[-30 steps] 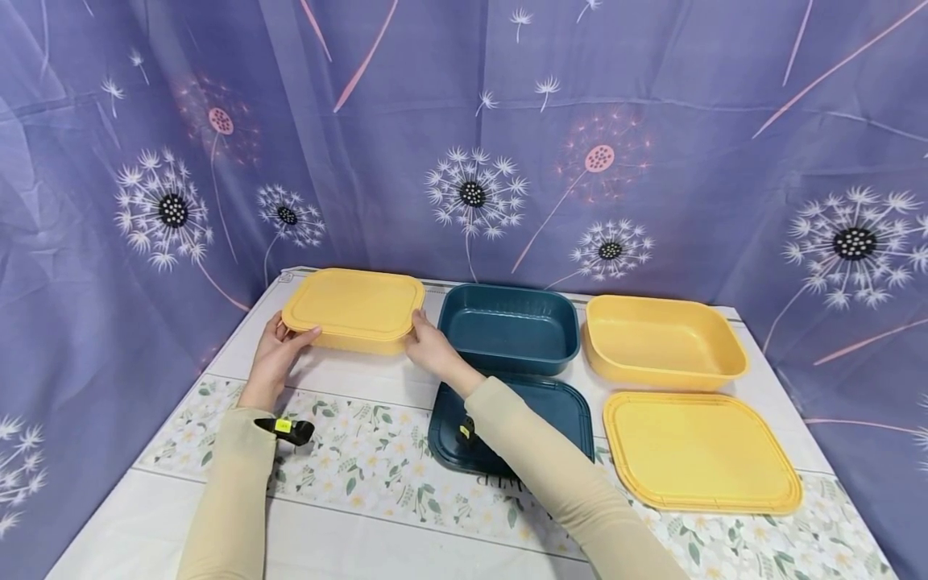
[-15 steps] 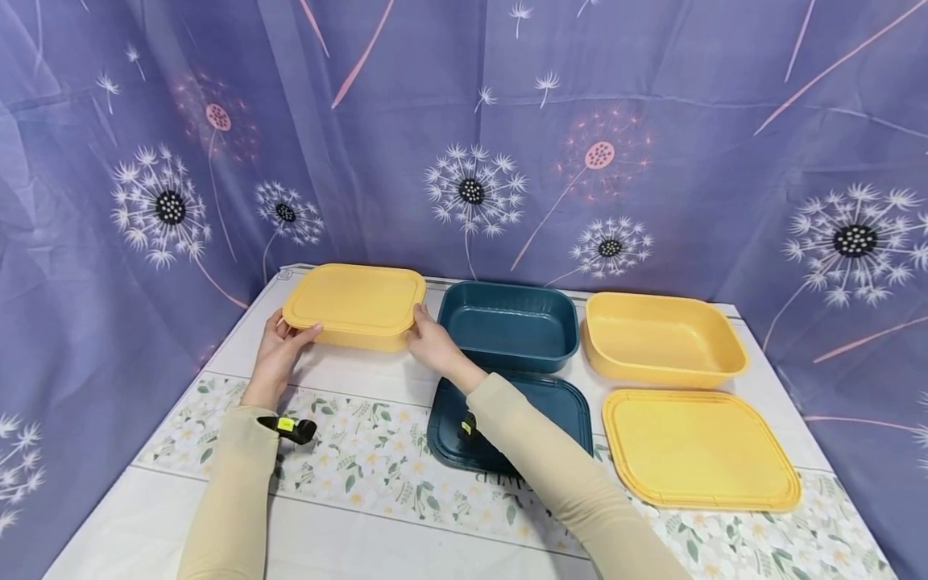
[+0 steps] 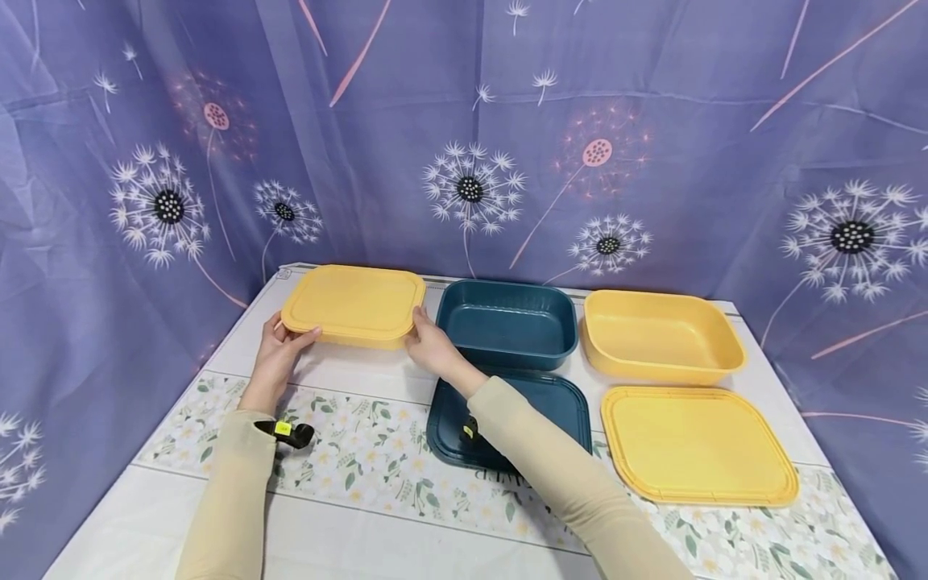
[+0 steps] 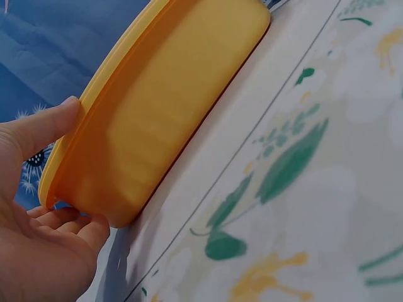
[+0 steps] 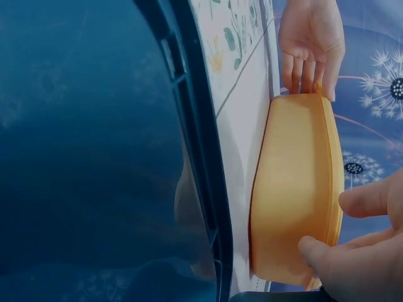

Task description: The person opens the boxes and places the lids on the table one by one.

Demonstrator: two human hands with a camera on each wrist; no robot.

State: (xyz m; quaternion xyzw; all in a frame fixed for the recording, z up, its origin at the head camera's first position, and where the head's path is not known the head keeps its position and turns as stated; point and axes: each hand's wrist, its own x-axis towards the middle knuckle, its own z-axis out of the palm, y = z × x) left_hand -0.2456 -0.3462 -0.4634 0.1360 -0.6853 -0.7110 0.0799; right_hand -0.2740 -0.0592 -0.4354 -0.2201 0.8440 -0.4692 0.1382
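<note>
At the back left of the table stands a yellow rectangular food container with its yellow lid (image 3: 354,300) on top. My left hand (image 3: 275,350) grips its left front corner, thumb on the lid's edge and fingers bent below the rim. The yellow side wall (image 4: 157,107) fills the upper part of the left wrist view. On the right end, my right hand (image 3: 432,348) holds the container by thumb and fingers at the lid's edge. The right wrist view shows this container body (image 5: 293,182) resting on the table between both hands.
An uncovered dark teal container (image 3: 507,322) stands right of the held one, its teal lid (image 3: 558,411) lying in front, partly under my right forearm. Farther right is an uncovered yellow container (image 3: 663,338) with a yellow lid (image 3: 703,447) before it. A purple dandelion curtain (image 3: 377,193) hangs behind.
</note>
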